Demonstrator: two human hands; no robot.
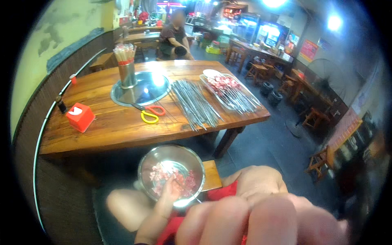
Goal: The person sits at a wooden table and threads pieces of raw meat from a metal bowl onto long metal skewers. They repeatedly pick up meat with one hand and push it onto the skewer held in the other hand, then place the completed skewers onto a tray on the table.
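Observation:
A stainless steel bowl sits between my knees, with small pieces of raw meat in it. My left hand reaches over the near rim and touches the meat; whether its fingers pinch a piece is hidden. Large and blurred, my right hand is close before the camera with its fingers bent; its palm and anything in it cannot be seen. A thin metal rod end shows at the bowl's near right rim. Beyond the bowl, a bundle of metal skewers lies on the wooden table.
A tray holds meat-loaded skewers at the table's right. Scissors, a red tissue box and a metal holder of sticks stand or lie leftward. A wooden stool adjoins the bowl. Another person sits beyond the table.

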